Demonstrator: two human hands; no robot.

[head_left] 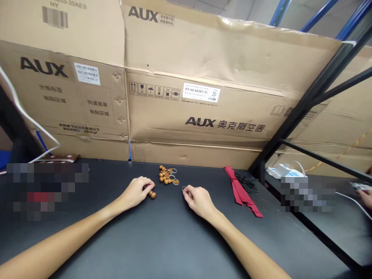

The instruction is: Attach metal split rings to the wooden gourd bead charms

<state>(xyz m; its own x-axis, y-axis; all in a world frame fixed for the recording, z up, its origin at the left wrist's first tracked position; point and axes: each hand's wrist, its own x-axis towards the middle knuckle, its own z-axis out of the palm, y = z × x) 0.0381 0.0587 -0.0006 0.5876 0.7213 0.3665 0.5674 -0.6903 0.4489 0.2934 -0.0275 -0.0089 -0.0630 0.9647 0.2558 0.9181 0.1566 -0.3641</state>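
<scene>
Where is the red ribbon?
In the head view, the red ribbon lies on the black table, to the right of the person's right hand and next to a pile of black cords.

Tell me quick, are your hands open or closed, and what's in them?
Left hand: closed, holding wooden beads.
Right hand: closed, pinching a small metal ring.

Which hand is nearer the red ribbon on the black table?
The right hand. It sits just left of the red ribbon, not touching it. The left hand is farther left, on the far side of the wooden bead keychains.
</scene>
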